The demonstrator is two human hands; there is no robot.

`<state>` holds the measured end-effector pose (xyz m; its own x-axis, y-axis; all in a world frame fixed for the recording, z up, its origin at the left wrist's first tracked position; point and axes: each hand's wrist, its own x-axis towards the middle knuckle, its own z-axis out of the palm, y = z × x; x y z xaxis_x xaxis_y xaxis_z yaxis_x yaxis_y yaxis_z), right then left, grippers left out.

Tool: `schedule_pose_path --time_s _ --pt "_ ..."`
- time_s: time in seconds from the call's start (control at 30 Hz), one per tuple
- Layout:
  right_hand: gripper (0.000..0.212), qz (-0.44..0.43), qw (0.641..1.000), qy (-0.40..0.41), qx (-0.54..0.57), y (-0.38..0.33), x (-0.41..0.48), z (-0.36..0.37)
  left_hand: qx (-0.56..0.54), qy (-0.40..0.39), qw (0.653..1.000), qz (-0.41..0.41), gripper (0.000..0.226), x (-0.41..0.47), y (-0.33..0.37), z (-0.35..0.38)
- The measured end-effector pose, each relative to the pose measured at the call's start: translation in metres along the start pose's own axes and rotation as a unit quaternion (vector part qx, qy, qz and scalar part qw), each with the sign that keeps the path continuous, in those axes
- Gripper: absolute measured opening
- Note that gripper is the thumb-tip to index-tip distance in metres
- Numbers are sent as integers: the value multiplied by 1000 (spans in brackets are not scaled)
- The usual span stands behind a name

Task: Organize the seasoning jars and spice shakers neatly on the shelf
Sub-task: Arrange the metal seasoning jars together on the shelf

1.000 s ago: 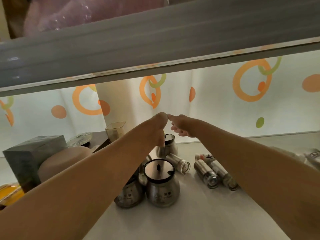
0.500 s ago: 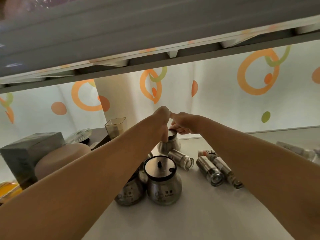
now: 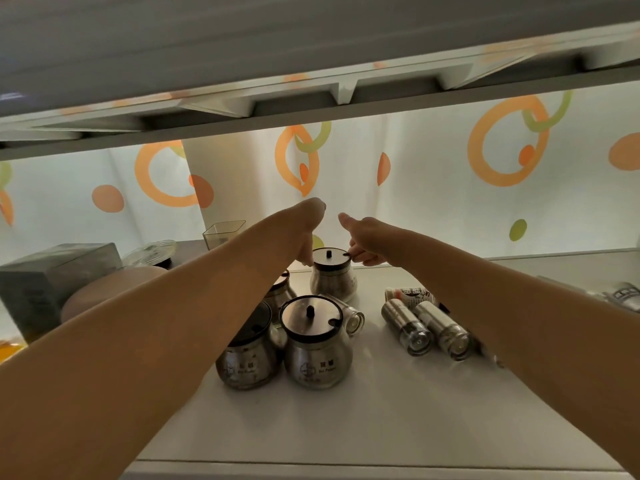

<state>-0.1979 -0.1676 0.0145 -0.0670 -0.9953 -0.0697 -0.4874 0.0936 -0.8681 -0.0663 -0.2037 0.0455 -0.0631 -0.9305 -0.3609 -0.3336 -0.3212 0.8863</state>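
1. The left hand (image 3: 307, 230) was stretched toward the back edge of the shelf (image 3: 346, 427). Its wrist was bent sharply and its fingers (image 3: 305, 259) pointed down, tips against the left rim of a jar's lid. Whether they gripped it could not be told.
2. The right hand (image 3: 369, 239) was held opposite, thumb stuck out up and to the left. Its other fingers (image 3: 360, 256) were curled under, pinching the same lid's right rim.
3. Between the two hands the rear jar (image 3: 333, 280) stood upright near the shelf's back edge. It was round-bellied and shiny, and its flat lid (image 3: 329, 256) had a dark rim and a small dark knob. Its contents could not be made out.
4. The front jar (image 3: 317, 351) stood nearer the front edge and had the same pot shape. It was brushed steel with a printed label, under a steel lid with a black rim and a notch.
5. A second jar (image 3: 246, 358) touched the front jar on its left, half under the left forearm. A third jar (image 3: 282, 294) behind them was mostly hidden.
6. Slim steel-and-glass shakers lay on their sides. One shaker (image 3: 353, 318) was just behind the front jar, and a pair of shakers (image 3: 424, 327) lay side by side toward the right edge. A labelled tube (image 3: 412, 294) lay behind the pair.
7. Off the left edge sat a grey box (image 3: 41, 282) and a smooth brown bowl (image 3: 104, 296), rounded side up. A clear square cup (image 3: 223, 232) stood by the back left corner.
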Motion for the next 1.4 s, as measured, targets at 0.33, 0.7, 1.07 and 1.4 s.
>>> schedule_pose_path --time_s 0.33,0.7,1.07,1.4 --pt "65 3 1000 11 -1 3 -17 -3 -22 -33 999 2 73 -14 1 2" --pt "67 19 995 21 96 6 -14 0 -6 -13 1000 17 73 -16 -5 6" --pt "56 -64 983 52 167 -1 -39 -27 0 42 978 205 47 -64 11 21" --pt "57 -127 947 155 250 44 -97 -89 -54 -28 960 272 26 -144 4 119"
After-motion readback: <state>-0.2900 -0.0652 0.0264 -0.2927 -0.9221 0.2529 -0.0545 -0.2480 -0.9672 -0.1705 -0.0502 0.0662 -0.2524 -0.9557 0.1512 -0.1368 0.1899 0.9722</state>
